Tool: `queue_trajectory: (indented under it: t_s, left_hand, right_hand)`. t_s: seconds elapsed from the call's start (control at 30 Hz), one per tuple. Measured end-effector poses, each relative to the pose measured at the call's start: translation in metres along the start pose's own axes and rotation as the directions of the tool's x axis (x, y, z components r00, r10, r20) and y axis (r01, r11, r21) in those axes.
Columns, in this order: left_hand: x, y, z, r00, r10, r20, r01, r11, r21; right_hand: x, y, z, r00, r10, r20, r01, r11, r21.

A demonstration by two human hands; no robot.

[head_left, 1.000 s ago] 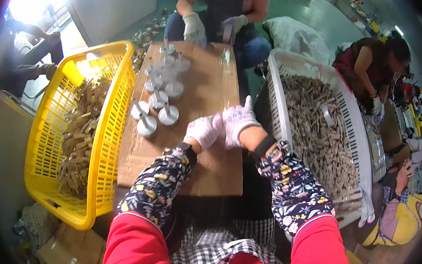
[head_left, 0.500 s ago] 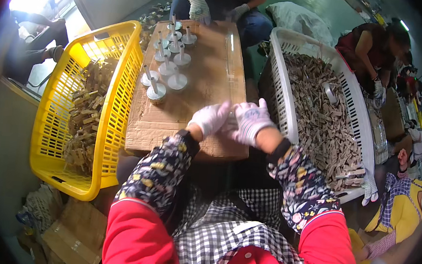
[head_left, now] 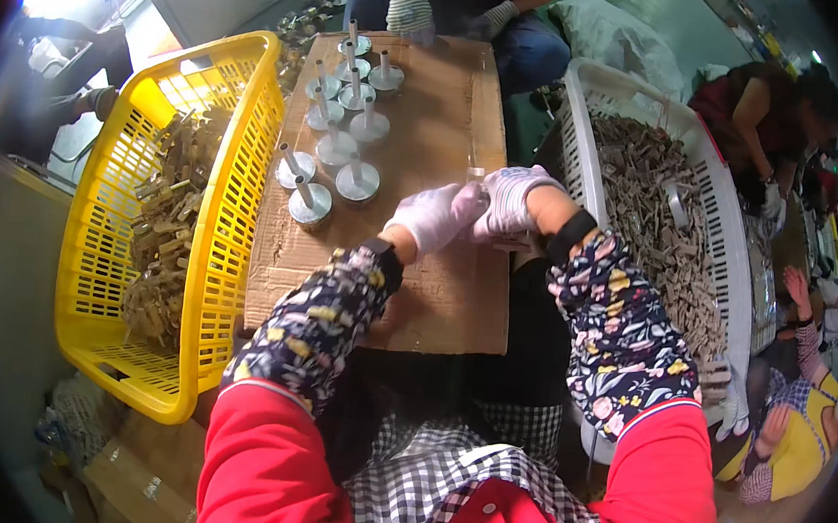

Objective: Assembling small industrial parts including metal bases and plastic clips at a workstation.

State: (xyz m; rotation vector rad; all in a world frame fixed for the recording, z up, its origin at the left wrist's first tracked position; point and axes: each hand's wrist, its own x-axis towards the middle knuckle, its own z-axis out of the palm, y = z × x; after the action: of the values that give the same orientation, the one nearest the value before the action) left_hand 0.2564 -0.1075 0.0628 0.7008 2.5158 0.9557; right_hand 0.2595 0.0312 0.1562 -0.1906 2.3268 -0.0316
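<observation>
My left hand (head_left: 431, 217) and my right hand (head_left: 514, 200), both in pale knit gloves, meet over the right edge of a flat cardboard box (head_left: 385, 303). Their fingers are curled and pressed together. Whatever is between them is mostly hidden. A small shiny piece (head_left: 475, 175) shows just beyond the fingertips; whether it is held, I cannot tell. Several round silver discs with upright posts stand in a group on the far left of the cardboard, the nearest being a disc (head_left: 310, 204) left of my left hand.
A yellow basket (head_left: 209, 243) of small metal pieces stands at the left, and a white basket (head_left: 580, 126) full of similar brownish pieces at the right. Across the cardboard sits a person with a gloved hand (head_left: 410, 7) at its far edge. Other people work at the right.
My hands have drawn closer together and lie at the cardboard's right edge, the fingers now curled inward. More of the cardboard's near edge shows as the view shifted slightly.
</observation>
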Motion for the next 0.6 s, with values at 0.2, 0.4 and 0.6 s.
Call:
queue_trajectory:
  t_s: [0.2,0.4,0.6]
  left_hand:
    - [0.095,-0.071,0.009,0.983,-0.016,0.184,0.037,0.993,-0.112]
    - [0.078,-0.01,-0.009,0.994,-0.091,-0.056,0.092,0.995,0.022]
    - [0.156,-0.042,-0.019,0.933,-0.252,0.257,0.31,0.926,-0.216]
  right_hand:
    - [0.049,-0.016,0.034,0.88,0.077,-0.468,-0.274,0.887,-0.371]
    - [0.084,0.048,-0.035,0.933,-0.004,0.359,-0.133,0.926,0.354]
    - [0.095,0.036,-0.002,0.82,0.066,-0.569,-0.357,0.836,-0.418]
